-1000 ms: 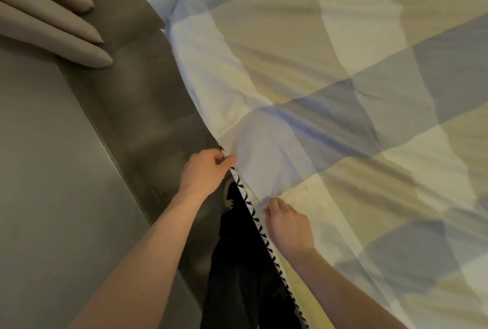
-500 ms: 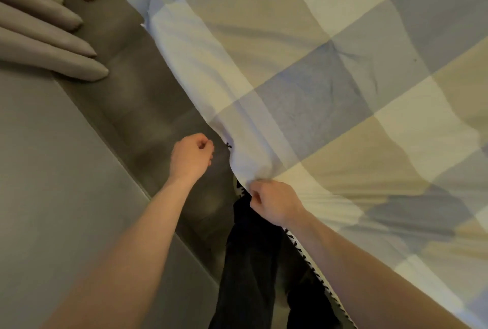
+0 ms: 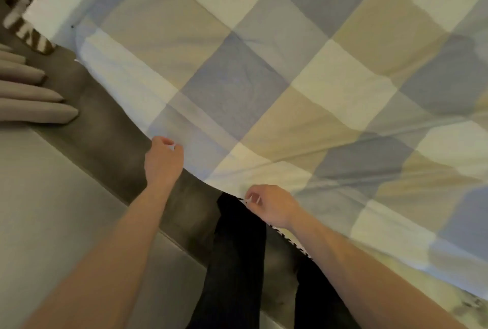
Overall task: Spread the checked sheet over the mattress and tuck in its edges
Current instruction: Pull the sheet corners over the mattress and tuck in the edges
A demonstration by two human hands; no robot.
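Checked sheet: the checked sheet [image 3: 303, 85], in blue-grey, beige and cream squares, lies spread across the bed and fills most of the view. Long creases run through it from the near edge towards the right. Its near edge runs slantwise from upper left to lower right, and both hands are on it.
Mattress: a bare white corner of the mattress [image 3: 48, 3] shows past the sheet at the upper left; the rest is covered.
Left hand: the left hand [image 3: 163, 159] is at the sheet's edge with its fingers curled in. A sliver of pale cloth shows between thumb and forefinger, so it seems to pinch the hem.
Right hand: the right hand [image 3: 272, 206] is further along the same edge, knuckles up and fingers curled. It pinches a small fold of the hem between thumb and fingertips.
Edging: a black-and-white zigzag trim [image 3: 293, 242] peeps out just below the right wrist, along the side of the bed under the sheet.
Legs: the person's legs in black trousers [image 3: 237, 262] stand close against the bed, between the two forearms.
Beside the bed: a dark grey-brown band [image 3: 105, 130] runs along the sheet's edge, with a pale grey surface [image 3: 52, 223] beyond it on the left. I can't tell whether either is floor or bed frame.
Padded rolls: beige padded rolls [image 3: 34, 109] lie side by side at the left edge, their ends pointing towards the bed.
Striped thing: something with a brown-and-white zebra pattern [image 3: 23, 30] sits at the top left corner, next to the bare mattress corner.
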